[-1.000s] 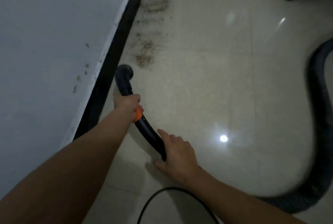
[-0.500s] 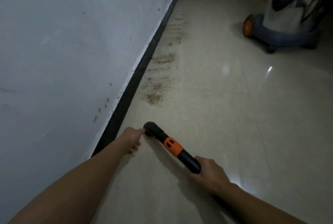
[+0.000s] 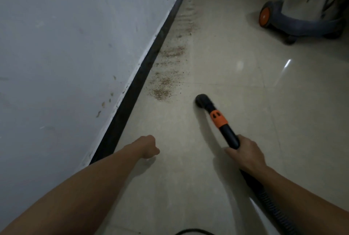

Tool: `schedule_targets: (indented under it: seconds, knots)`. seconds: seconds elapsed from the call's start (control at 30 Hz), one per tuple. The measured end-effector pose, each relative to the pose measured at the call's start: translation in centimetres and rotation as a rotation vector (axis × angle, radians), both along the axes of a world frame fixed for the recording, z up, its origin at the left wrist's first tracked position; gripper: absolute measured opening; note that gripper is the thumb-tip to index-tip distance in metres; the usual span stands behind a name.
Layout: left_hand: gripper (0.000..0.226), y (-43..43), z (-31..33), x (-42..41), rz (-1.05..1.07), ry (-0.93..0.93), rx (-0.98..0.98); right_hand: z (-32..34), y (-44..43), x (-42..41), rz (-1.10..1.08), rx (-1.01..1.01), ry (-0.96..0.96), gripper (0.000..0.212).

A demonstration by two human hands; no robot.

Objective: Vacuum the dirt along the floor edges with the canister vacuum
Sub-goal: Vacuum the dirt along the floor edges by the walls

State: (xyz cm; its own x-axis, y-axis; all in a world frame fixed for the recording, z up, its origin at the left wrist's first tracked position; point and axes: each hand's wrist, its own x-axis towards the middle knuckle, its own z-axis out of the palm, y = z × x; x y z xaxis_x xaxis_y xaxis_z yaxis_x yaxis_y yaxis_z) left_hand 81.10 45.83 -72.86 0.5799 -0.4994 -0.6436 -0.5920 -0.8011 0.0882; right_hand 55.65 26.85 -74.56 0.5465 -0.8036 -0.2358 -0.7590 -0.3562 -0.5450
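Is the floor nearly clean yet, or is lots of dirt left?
Not nearly. The floor by the black skirting close to the person looks clean. The right hand grips the wand, its nozzle down at the tiles just right of the dirt. That dirt, strewn along the wall edge towards the far end, is left to suck up.

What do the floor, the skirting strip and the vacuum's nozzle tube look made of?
Floor: likely glazed ceramic tile, glossy, with light glints and joint lines. Skirting strip: dark, matte; material unclear. Nozzle tube: seemingly moulded plastic, black with an orange collar, smooth dull sheen.
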Motion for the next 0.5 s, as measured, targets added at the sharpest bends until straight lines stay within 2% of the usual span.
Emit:
schedule_targets:
  seconds: [0.13, 0.2, 0.3, 0.4, 0.5]
  knots:
    - [0.048, -2.5, 1.5, 0.5, 0.006, -0.045, -0.041, -0.8, 4.0, 1.6, 0.221, 0.035, 0.034, 0.031]
    - [0.044, -3.7, 2.4, 0.8, 0.045, -0.078, -0.137, -0.9, 3.7, 2.7, 0.224, 0.037, 0.010, 0.032]
    - [0.044, -2.9, 1.1, 1.1, 0.134, -0.080, -0.291, -0.9, -0.1, 3.2, 0.034, 0.037, -0.045, 0.031]
    - [0.052, 0.8, -3.7, -0.3, 0.171, -0.118, -0.233, -0.3, -4.9, 2.6, -0.201, 0.067, -0.169, 0.028]
    - [0.073, 3.2, -8.3, -2.6, 0.114, -0.301, -0.244, 0.7, -7.7, 3.2, -0.248, 0.113, -0.220, 0.022]
